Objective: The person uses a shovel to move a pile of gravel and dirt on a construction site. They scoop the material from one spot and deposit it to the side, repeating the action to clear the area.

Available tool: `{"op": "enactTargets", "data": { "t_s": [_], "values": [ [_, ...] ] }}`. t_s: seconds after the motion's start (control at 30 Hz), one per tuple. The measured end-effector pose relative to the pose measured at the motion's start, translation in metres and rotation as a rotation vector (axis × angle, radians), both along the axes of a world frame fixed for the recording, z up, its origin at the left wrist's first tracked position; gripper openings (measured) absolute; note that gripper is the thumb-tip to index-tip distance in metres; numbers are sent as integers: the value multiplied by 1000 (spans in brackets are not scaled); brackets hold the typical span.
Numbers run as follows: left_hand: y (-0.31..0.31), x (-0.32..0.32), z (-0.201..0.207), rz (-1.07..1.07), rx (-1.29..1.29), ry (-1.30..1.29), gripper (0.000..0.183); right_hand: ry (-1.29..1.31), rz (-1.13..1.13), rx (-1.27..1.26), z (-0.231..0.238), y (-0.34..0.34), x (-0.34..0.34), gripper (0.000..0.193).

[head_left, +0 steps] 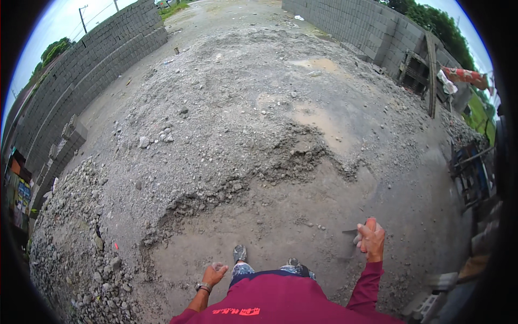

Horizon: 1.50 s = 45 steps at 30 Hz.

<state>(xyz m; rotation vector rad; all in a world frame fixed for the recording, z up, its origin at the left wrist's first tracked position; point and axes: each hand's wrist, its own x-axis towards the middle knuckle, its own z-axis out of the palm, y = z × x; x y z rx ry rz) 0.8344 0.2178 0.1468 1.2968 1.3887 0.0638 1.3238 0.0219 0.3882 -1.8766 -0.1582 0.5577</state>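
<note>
My right hand is closed round the orange handle of a hand tool. A dark, thin, pointed part shows beside the fingers; the tool's exact kind is not clear. This hand is held out to the right, above smooth grey ground. My left hand, with a band on its wrist, hangs low beside my left leg. Its fingers are loosely bent and apart, and nothing shows in them. Just ahead of my shoes lies a dug-out patch, bounded by a crumbly edge of grey gravel.
Stacked grey blocks form long walls at left and right. Loose stones heap up at the near left. Muddy puddles lie ahead. A wooden post and a dark metal frame stand on the right.
</note>
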Motion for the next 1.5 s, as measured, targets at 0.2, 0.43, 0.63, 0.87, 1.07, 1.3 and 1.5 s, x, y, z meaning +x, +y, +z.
{"op": "enactTargets", "data": {
  "t_s": [0.2, 0.43, 0.63, 0.87, 1.07, 1.3, 1.5],
  "values": [
    [120, 82, -12, -437, 176, -60, 72, 46, 53, 342, 67, 85, -90, 25],
    [131, 225, 15, -509, -824, -331, 133, 117, -177, 656, 74, 68, -176, 28],
    [136, 279, -33, 759, -917, -656, 45, 357, -306, 767, 1, 99, -218, 34],
    [231, 297, -60, 629, -774, -531, 33, 843, -137, 860, -42, 163, -187, 32],
    [312, 347, -107, 576, -641, -475, 32, 936, -306, 1056, -107, 252, -136, 26],
    [389, 421, -117, 810, -821, -826, 15, 860, -462, 1090, -190, 448, -71, 28],
    [451, 494, -72, 734, -725, -443, 15, 855, -572, 1274, -133, 515, 5, 39]
  ]
}}
